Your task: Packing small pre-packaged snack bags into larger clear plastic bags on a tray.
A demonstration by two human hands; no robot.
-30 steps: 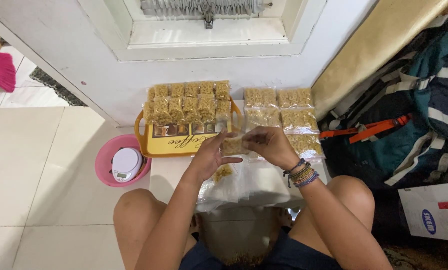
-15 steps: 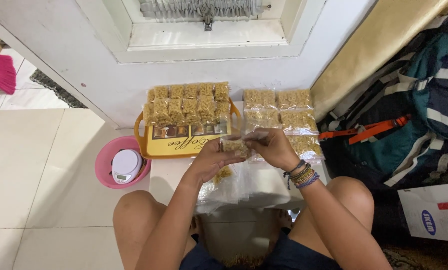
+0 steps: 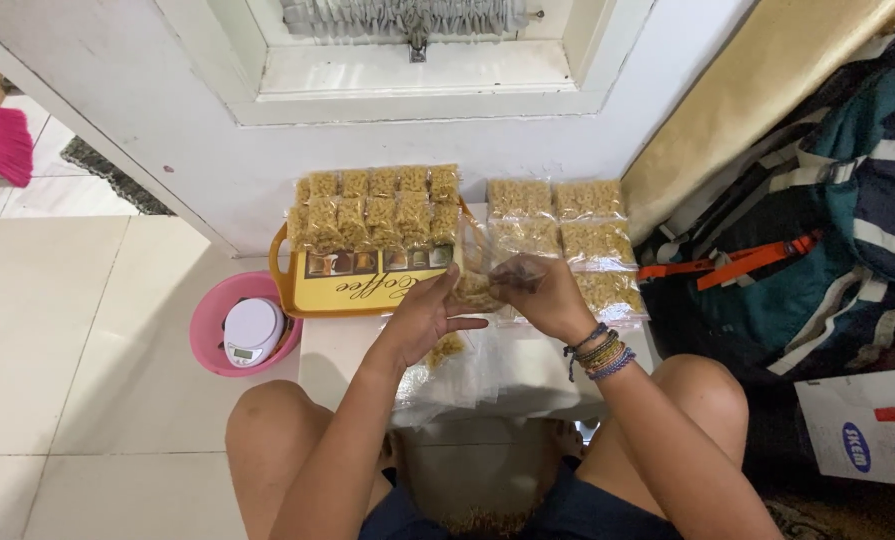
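Both hands meet over a low white table [image 3: 337,352]. My left hand [image 3: 425,315] cups the bottom of a small clear bag of yellow snack [image 3: 479,282], and my right hand [image 3: 537,293], with beaded bracelets at the wrist, pinches the bag's top. Behind them a yellow tray [image 3: 352,290] carries several packed snack bags [image 3: 377,205]. More flat packed bags [image 3: 587,238] lie in rows to the right of the tray. A pile of empty clear bags [image 3: 467,372] lies under my hands.
A pink bowl [image 3: 207,320] holding a small white kitchen scale [image 3: 250,331] stands on the tiled floor at left. A white door [image 3: 407,90] rises behind the table. A dark backpack with an orange strap [image 3: 817,260] fills the right side.
The bag has been lifted slightly and my left hand has shifted under it, fingers spread. The right hand stays pinched at its top.
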